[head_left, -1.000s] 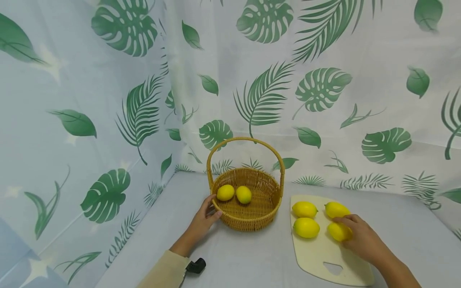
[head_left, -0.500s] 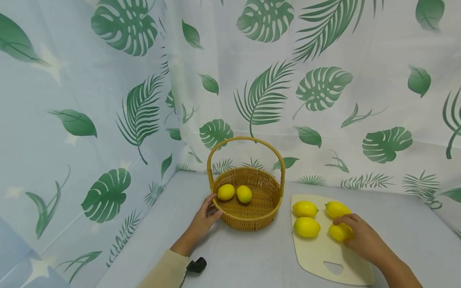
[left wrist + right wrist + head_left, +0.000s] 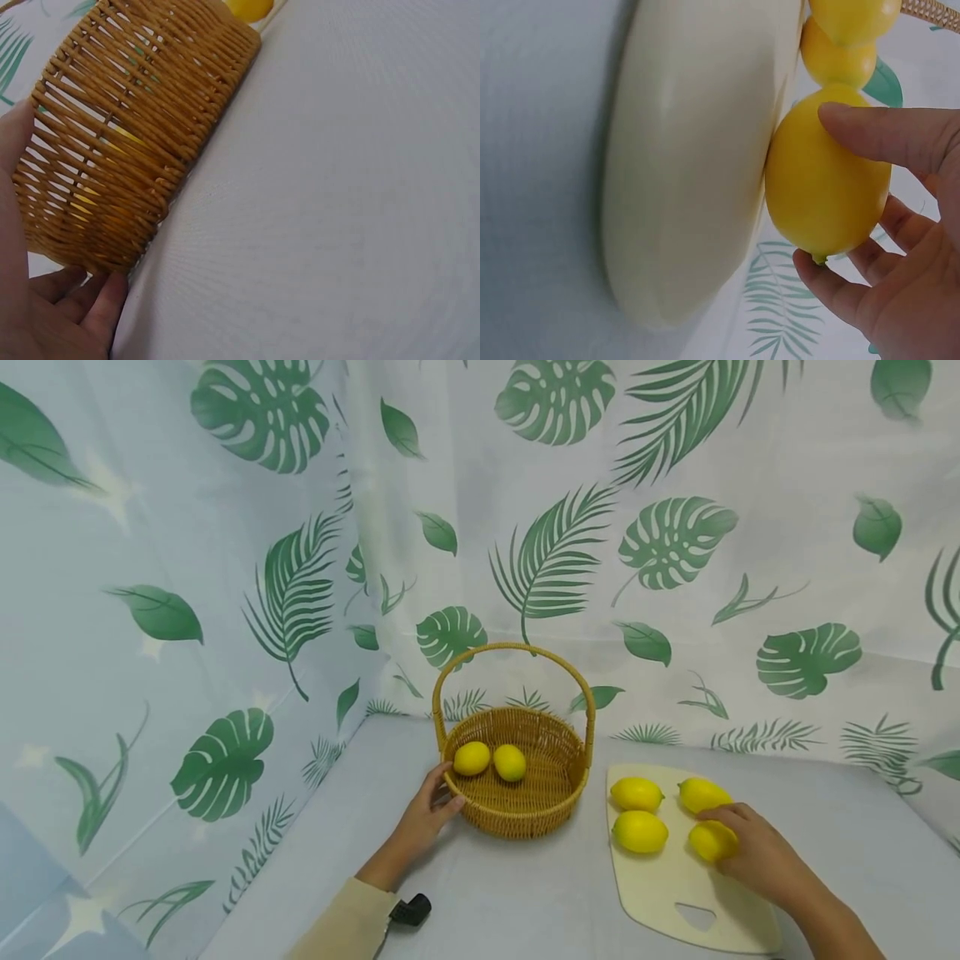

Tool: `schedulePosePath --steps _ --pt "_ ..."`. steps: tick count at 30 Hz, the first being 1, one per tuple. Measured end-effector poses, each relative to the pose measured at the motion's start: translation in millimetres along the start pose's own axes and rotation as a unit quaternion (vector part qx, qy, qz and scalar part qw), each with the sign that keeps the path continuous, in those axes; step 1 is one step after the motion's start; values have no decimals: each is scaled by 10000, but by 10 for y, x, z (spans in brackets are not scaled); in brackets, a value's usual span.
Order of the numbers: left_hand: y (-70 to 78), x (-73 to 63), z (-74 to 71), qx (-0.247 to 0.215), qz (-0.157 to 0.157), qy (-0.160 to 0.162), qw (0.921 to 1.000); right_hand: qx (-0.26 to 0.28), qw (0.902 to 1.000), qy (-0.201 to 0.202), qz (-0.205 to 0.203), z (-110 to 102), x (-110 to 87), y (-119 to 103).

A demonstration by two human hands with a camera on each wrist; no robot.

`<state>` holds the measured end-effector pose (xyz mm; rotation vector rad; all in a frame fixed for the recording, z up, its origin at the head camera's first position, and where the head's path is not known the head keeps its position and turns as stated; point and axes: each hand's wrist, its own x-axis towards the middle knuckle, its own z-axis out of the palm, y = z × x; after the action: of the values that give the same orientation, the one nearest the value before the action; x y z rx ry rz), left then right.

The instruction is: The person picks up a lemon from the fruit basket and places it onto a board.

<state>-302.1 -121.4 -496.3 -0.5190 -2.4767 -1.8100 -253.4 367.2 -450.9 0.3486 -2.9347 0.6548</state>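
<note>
At the left side of a round wicker basket [image 3: 525,814], my left hand [image 3: 422,818] holds the wall, thumb and fingers apart on it. In the left wrist view, that hand's fingertips [image 3: 112,292] touch the basket low down. Two lemons [image 3: 472,759] lie inside, on the left. My right hand [image 3: 761,852] grips a lemon [image 3: 825,180] between thumb and fingers; it is over the pale cutting board [image 3: 663,893], and the right wrist view has it against the board's surface. Beyond it lies another lemon [image 3: 703,795], and two more lemons [image 3: 640,832] sit on the board's left.
The basket's tall arched handle [image 3: 513,646] stands upright. A small black object [image 3: 411,910] is at the left sleeve [image 3: 348,918]. Leaf-printed curtains [image 3: 555,552] close off the back and left of the pale tabletop [image 3: 540,902].
The lemon in my right hand has shifted slightly to the right, along with the fingers. My left hand and the basket stay in place.
</note>
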Motion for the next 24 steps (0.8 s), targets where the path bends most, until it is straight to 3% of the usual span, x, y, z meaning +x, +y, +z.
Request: schedulePosePath --steps 4,16,24 --pt "-112 35 16 55 24 100 9999 -74 10000 21 -20 -11 -8 0" --pt "-167 62 18 74 40 171 9998 -147 9999 77 -19 -46 -1 -27" --pt "-70 38 -15 -150 -35 19 9999 -227 9995 130 -157 -61 40 -77"
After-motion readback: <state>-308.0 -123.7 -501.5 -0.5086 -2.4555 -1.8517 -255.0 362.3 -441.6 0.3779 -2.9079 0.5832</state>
